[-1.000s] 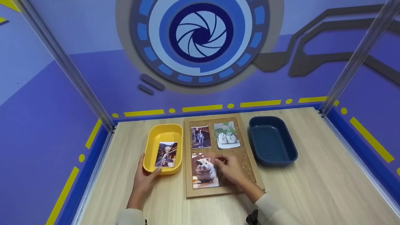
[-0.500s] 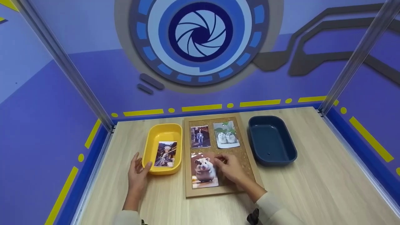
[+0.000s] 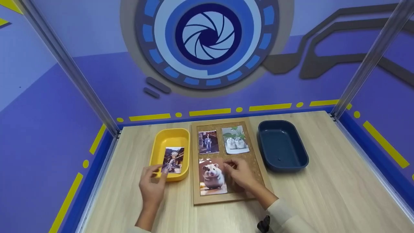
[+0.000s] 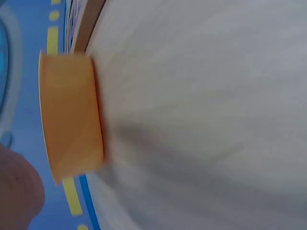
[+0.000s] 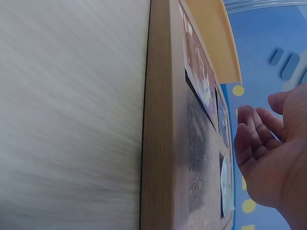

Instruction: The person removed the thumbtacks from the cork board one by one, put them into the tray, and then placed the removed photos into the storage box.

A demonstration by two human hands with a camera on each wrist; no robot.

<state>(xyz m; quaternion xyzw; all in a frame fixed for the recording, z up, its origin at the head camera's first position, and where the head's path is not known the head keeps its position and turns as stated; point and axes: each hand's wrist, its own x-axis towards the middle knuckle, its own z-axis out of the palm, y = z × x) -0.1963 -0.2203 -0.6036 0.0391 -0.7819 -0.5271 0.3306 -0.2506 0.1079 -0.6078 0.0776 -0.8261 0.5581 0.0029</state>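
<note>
My left hand (image 3: 152,187) reaches over the near-left rim of the yellow tray (image 3: 170,133), its fingertips beside a photo of a person in patterned clothes (image 3: 173,159) lying inside. No grip on that photo is visible. In the left wrist view only a blurred part of the hand (image 4: 18,191) shows, apart from the tray's wall (image 4: 72,115). My right hand (image 3: 241,174) hovers over the corkboard (image 3: 244,194), at the right edge of a large hamster photo (image 3: 212,179). In the right wrist view its fingers (image 5: 256,136) are loosely bent, with nothing seen between them.
Two more photos are on the corkboard's upper half: a standing person (image 3: 208,142) and two white hamsters (image 3: 235,141). A dark blue tray (image 3: 302,160) stands right of the board. Purple walls (image 3: 106,87) enclose the wooden table (image 3: 336,181) behind and at both sides.
My left hand lets go of the yellow tray's rim, draws off to the left, then comes back over the near rim toward the photo. My right hand stays almost in place.
</note>
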